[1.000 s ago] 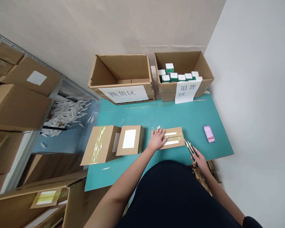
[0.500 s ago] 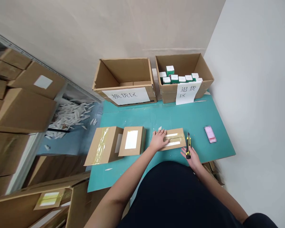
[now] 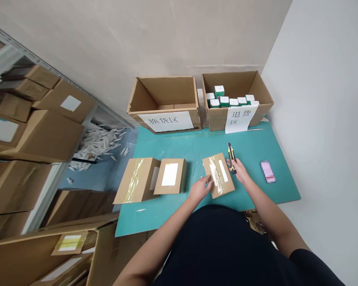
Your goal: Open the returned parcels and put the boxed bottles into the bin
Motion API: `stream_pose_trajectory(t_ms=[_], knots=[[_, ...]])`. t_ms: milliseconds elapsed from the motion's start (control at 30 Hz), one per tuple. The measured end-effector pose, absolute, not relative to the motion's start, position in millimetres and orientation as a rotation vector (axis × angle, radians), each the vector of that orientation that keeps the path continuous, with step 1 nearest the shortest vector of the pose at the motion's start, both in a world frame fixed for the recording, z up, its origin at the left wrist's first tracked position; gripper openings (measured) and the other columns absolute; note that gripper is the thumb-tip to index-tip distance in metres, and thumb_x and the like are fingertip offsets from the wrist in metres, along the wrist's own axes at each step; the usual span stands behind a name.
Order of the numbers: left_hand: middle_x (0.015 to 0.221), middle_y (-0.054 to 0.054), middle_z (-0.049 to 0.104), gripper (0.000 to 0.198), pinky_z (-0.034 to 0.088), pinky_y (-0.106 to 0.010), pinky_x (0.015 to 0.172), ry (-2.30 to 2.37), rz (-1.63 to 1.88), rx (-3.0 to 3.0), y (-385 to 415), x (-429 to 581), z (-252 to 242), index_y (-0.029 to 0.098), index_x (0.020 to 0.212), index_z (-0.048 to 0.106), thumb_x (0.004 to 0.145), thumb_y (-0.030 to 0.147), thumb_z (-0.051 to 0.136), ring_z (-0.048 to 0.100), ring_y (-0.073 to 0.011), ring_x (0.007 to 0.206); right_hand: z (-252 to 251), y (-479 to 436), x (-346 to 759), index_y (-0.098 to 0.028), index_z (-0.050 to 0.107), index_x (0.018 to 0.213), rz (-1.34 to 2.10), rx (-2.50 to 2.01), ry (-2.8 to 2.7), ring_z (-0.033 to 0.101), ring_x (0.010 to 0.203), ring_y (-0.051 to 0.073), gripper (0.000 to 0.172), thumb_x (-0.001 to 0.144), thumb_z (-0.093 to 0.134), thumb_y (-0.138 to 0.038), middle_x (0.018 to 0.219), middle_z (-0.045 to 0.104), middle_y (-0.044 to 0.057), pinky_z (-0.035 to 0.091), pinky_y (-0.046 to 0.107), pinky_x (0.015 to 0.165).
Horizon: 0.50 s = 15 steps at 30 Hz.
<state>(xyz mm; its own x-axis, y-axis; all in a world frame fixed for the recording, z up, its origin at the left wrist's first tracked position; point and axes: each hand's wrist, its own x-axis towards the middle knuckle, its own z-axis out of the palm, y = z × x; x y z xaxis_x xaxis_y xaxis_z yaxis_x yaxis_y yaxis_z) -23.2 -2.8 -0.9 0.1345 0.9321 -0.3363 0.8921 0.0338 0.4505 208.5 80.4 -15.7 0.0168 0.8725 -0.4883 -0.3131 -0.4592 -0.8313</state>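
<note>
A small parcel [image 3: 218, 174] is lying near the front edge of the bench [image 3: 179, 147], turned at an angle, tape strip running along its top. It is touched at its near-left corner by the left hand [image 3: 200, 189], fingers loosely curled and pressed together against the cardboard. At its far-right side a knife [image 3: 232, 157] is held by the right hand [image 3: 238, 170], fingers wrapped around the yellow-and-black handle, tip pointing toward the back edge. Whether the blade is out cannot be told.

Risks, as judged from here: the parcel is steadied at 1 corner only, so it could be spun or pushed away if the knife is pressed on the tape. A blade run toward the steadying hand could catch those fingers. A deep cut could mark whatever is inside.

Containers now. At the back edge 2 open cartons are standing side by side. The left carton [image 3: 167, 101] appears nearly bare, with only flat cardboard seen at its bottom. The right carton [image 3: 238, 97] is holding several green-and-white packs [image 3: 223, 100], upright. Toward the front-left corner 2 sealed boxes [image 3: 153, 179] are resting, touching each other. A pink item [image 3: 267, 171] is lying near the right edge.
</note>
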Motion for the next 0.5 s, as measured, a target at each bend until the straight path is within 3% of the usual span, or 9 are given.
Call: stream_pose_trajectory(t_ms=[133,267,500], knots=[[0.129,-0.011,0.065,0.041,0.053,-0.033,0.089,1.788,0.293,1.961,35.1,-31.9,4.1,0.022,0.135,0.060,0.099,0.035,0.047,0.064,-0.0252,0.113,-11.2,57.6,224.6,-0.023,0.063,0.103,1.501,-1.465,-0.683,0.070,0.102,0.023,0.049,0.072,0.077,-0.058,0.115,0.074,0.009,0.057,0.029,0.072],[0.145,-0.013,0.056,0.048,0.041,-0.041,0.113,1.693,0.356,2.109,91.4,-35.6,3.2,0.020,0.141,0.055,0.094,0.032,0.055,0.051,-0.0289,0.135,-17.3,-5.3,244.7,-0.022,0.062,0.101,1.386,-1.630,-0.586,0.072,0.093,0.024,0.054,0.068,0.077,-0.063,0.104,0.076,0.009,0.056,0.028,0.064],[0.142,-0.014,0.058,0.057,0.042,-0.035,0.109,1.535,0.084,2.114,106.6,-31.2,-5.3,0.017,0.149,0.046,0.094,0.033,0.054,0.054,-0.0271,0.131,-28.9,-66.8,228.5,-0.025,0.059,0.099,1.510,-1.589,-0.265,0.074,0.094,0.027,0.054,0.066,0.079,-0.063,0.094,0.076,0.006,0.060,0.034,0.067]])
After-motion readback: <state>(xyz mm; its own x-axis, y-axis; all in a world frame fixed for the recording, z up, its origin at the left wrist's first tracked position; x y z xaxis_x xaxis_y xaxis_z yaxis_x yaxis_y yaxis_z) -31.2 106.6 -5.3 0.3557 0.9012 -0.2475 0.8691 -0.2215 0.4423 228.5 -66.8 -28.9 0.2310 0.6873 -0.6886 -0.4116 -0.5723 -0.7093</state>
